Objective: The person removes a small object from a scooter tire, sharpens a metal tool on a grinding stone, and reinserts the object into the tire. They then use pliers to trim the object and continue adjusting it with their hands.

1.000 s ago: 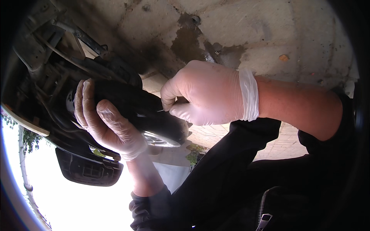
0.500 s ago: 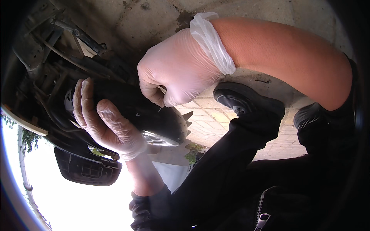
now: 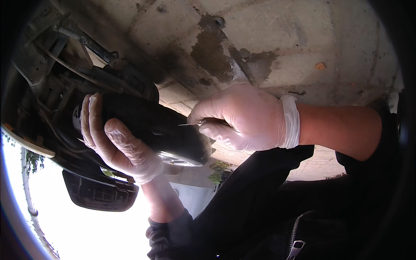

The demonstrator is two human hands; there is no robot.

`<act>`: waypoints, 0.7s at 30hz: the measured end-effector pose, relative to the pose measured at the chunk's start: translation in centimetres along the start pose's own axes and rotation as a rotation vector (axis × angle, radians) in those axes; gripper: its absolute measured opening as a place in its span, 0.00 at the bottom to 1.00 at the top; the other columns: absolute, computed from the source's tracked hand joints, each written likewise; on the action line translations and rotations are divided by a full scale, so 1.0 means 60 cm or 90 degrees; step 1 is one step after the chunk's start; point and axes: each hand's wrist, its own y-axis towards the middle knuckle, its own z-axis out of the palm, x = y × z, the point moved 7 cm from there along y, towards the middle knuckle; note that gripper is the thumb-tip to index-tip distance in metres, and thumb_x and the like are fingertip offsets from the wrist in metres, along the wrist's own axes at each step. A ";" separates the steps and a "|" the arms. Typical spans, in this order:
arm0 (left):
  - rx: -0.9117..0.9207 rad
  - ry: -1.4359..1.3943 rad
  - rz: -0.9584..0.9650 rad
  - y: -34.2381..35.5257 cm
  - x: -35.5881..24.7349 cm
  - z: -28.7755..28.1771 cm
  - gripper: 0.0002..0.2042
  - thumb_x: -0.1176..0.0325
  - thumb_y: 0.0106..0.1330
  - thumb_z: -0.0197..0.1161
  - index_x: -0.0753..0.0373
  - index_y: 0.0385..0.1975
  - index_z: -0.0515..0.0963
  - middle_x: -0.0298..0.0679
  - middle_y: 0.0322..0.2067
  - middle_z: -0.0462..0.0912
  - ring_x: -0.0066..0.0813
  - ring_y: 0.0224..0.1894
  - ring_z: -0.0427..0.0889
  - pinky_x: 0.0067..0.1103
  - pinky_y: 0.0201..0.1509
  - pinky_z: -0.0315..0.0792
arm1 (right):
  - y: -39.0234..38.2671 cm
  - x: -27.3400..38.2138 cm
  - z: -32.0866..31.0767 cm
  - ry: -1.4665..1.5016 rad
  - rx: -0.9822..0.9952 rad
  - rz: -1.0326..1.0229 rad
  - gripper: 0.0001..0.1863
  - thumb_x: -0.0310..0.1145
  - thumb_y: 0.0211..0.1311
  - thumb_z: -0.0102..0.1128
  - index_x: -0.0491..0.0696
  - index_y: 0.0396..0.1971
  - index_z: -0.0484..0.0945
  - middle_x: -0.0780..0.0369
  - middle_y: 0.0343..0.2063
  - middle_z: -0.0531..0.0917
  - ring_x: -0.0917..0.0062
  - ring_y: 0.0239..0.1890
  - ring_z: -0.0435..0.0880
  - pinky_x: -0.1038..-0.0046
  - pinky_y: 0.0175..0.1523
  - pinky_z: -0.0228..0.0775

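A black tire (image 3: 160,128) with a silver rim (image 3: 175,156) lies left of centre. My left hand (image 3: 117,138), in a translucent glove, grips the tire's left part, fingers curled along it. My right hand (image 3: 236,119), gloved too, is closed in a pinch on a thin metal tool (image 3: 186,125), whose tip points left at the tread. Whether the tip touches or enters the rubber, I cannot tell. The rest of the tool is mostly hidden in my fingers.
Dark vehicle underside parts (image 3: 52,69) fill the upper left, with a black flap (image 3: 97,195) below them. The paved ground (image 3: 294,39) has a dark wet stain (image 3: 210,52). My black-clad leg (image 3: 242,186) stretches from the lower right toward the tire. Bright glare fills the lower left.
Half a second ago my right hand and forearm were higher and more tilted; now they have swung down and right, and more of the tool shows. My left hand stays nearly still.
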 end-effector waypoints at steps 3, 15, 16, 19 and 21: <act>-0.006 -0.015 -0.010 0.001 0.004 0.000 0.23 0.53 0.79 0.48 0.65 0.59 0.76 0.43 0.58 0.76 0.36 0.63 0.72 0.31 0.69 0.63 | -0.018 0.002 0.023 0.107 -0.152 -0.042 0.10 0.25 0.61 0.65 0.44 0.43 0.82 0.56 0.37 0.87 0.65 0.33 0.88 0.71 0.40 0.79; -0.024 -0.045 -0.046 0.001 0.012 -0.001 0.22 0.52 0.78 0.49 0.64 0.58 0.77 0.41 0.57 0.75 0.33 0.63 0.72 0.29 0.69 0.63 | -0.030 0.015 0.039 0.059 -0.256 -0.080 0.10 0.26 0.60 0.67 0.44 0.42 0.82 0.56 0.35 0.86 0.63 0.33 0.87 0.70 0.36 0.79; -0.024 -0.047 -0.048 0.001 0.013 -0.001 0.22 0.52 0.78 0.50 0.64 0.58 0.77 0.41 0.57 0.75 0.33 0.63 0.72 0.29 0.69 0.63 | -0.029 0.016 0.039 0.054 -0.254 -0.086 0.10 0.25 0.60 0.67 0.44 0.42 0.82 0.56 0.35 0.86 0.63 0.33 0.87 0.70 0.36 0.79; -0.023 -0.055 -0.049 0.002 0.013 -0.001 0.22 0.52 0.78 0.50 0.64 0.58 0.77 0.41 0.58 0.75 0.33 0.63 0.72 0.29 0.69 0.63 | -0.028 0.015 0.038 0.062 -0.247 -0.071 0.10 0.25 0.59 0.67 0.44 0.41 0.82 0.56 0.35 0.86 0.62 0.33 0.87 0.69 0.36 0.79; -0.022 -0.060 -0.051 0.002 0.012 -0.001 0.22 0.52 0.78 0.50 0.64 0.58 0.77 0.41 0.58 0.75 0.32 0.63 0.72 0.29 0.70 0.63 | -0.025 0.020 0.036 0.042 -0.237 -0.079 0.10 0.25 0.59 0.67 0.44 0.41 0.82 0.56 0.35 0.86 0.62 0.33 0.87 0.68 0.36 0.79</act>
